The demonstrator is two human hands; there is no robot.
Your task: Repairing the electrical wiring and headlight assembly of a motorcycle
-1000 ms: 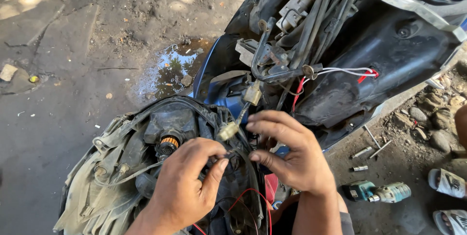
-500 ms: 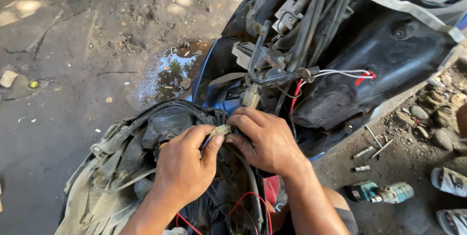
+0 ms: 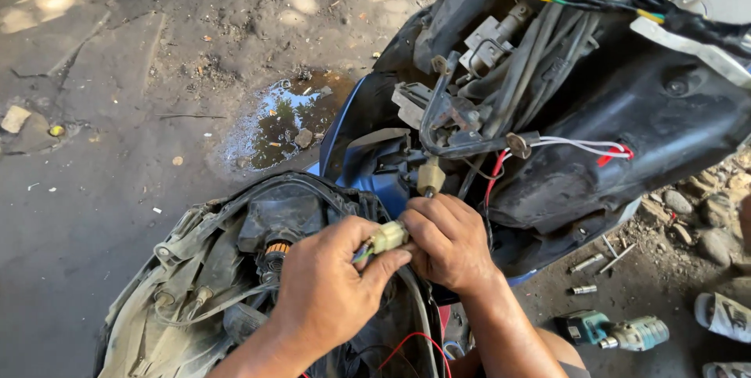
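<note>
Head view, centre-bottom of frame: both hands meet over a small cream plastic connector (image 3: 389, 236), held just above the back of a removed headlamp housing (image 3: 235, 268) (grey, dusty, lower left). Left hand (image 3: 332, 292) pinches the connector between thumb and forefinger, wires trailing under the palm; right hand (image 3: 450, 241) is curled round its other end, fingers pressed together on the plug and its lead. Step in hand, by the look of it: mating or parting the two halves of the plug; which of the two cannot be told. Next move calls for a straight push or pull along the plug's axis, w/ the latch tab pressed and no twist on the thin wires. Connector: blocky, pale yellow-cream, slightly grimy, green and dark leads at its left end. A second, tan connector (image 3: 430, 176) hangs just above the right hand; red and white wires (image 3: 579, 147) run right, across the scooter's black front panel (image 3: 626, 104) (upper right). Lower right: a teal power driver (image 3: 614, 331) and loose bolts (image 3: 585, 262) on gravel; a puddle (image 3: 282, 124) at upper centre-left.
</note>
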